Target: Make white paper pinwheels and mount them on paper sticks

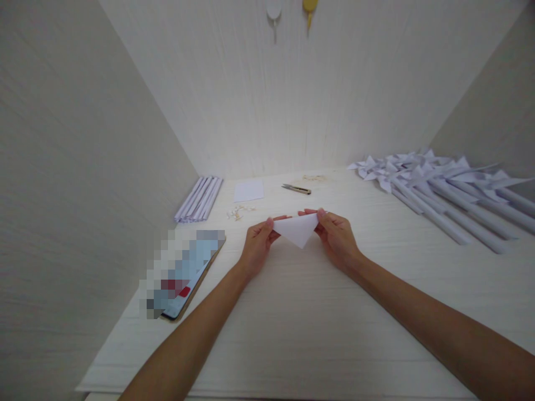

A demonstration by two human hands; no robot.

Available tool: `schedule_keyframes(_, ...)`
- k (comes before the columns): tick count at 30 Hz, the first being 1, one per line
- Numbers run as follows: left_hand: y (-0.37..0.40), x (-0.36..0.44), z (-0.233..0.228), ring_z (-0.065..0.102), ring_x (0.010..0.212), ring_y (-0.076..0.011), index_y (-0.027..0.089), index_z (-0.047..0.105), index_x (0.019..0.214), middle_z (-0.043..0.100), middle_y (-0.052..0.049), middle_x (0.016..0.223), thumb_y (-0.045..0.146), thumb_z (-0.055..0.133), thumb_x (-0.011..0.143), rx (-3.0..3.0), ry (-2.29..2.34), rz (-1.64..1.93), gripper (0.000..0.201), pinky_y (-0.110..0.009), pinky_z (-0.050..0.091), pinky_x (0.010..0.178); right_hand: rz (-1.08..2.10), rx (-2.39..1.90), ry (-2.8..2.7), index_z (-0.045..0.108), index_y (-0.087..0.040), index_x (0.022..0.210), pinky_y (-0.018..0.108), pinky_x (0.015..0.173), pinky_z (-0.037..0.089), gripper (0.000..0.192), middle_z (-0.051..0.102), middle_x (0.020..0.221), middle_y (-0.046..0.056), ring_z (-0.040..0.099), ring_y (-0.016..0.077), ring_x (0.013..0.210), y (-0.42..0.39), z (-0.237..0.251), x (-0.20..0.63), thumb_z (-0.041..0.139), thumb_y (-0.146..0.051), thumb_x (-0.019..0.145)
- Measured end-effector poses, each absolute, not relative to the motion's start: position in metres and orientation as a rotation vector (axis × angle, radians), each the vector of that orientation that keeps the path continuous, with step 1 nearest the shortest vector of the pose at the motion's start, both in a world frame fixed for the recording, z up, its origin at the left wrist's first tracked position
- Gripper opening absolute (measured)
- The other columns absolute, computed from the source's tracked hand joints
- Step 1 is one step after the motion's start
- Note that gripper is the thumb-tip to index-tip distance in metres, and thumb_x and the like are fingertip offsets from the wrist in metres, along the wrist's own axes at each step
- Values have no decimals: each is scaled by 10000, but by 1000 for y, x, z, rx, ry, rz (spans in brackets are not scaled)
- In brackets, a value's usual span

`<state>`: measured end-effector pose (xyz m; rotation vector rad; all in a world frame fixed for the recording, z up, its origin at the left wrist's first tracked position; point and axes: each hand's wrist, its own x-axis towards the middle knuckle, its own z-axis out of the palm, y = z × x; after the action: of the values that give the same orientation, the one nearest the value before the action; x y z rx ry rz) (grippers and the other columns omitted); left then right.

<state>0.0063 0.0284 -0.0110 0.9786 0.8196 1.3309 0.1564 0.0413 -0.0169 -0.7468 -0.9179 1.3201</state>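
Note:
A white sheet of paper, folded into a triangle with its point toward me, is held up between my two hands. My left hand pinches its left corner between thumb and fingers. At the right corner, my right hand pinches the paper the same way, thumb on top. Some of my fingers are hidden behind the paper. Just beyond my left hand lie several small pale bits, too small to name. Small thread scissors rest on the table past the paper.
A phone, partly blurred, lies at left. Behind it are rolled paper tubes and a white paper square. Paper pinwheels on tubes pile at right. Thin tan bits lie near the back wall, which bears two hooks.

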Motion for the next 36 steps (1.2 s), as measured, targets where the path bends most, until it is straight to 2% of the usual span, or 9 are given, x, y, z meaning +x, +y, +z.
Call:
schedule_keyframes(11,31,4,-11,620,738,-162,108,668,723,686,-81,745,424,611,647,892,862,1341,330,-317,439,781,1420,-755,-874,683,-157,655,313,714,450,287,687,698,63,597,149,678,43,-15,157,671,-435,585)
schedule_keyframes(19,31,5,-12,633,733,-181,98,663,724,690,-94,730,403,616,649,875,835,1345,317,-321,448,779,1459,-750,-851,666,-145,662,304,708,450,292,678,671,58,602,145,654,45,-17,156,657,-432,608)
schedule_keyframes(26,47,-22,-10,637,750,-153,117,633,664,691,-69,723,359,532,732,808,883,1622,271,-308,422,829,1154,-804,-665,605,-163,600,285,653,463,255,677,666,48,603,144,661,62,-18,175,630,-412,651)
schedule_keyframes(30,41,-13,-11,622,742,-166,113,648,719,682,-87,759,470,463,738,984,951,1404,403,-297,430,749,1128,-903,-931,622,-152,637,300,611,454,291,682,671,70,600,159,631,55,-21,170,578,-436,685)
schedule_keyframes(33,30,1,-12,553,590,-124,122,644,667,635,-22,626,436,536,696,1310,1096,1131,333,-234,393,585,1064,-951,-1208,654,-149,682,286,624,448,295,689,718,71,599,154,648,44,-19,164,541,-419,721)
schedule_keyframes(36,23,8,-10,436,492,-88,126,609,588,522,22,513,420,488,727,1591,1180,952,346,-213,298,476,961,-964,-1360,668,-158,692,272,635,442,302,690,724,61,603,155,684,39,-16,163,506,-405,752)
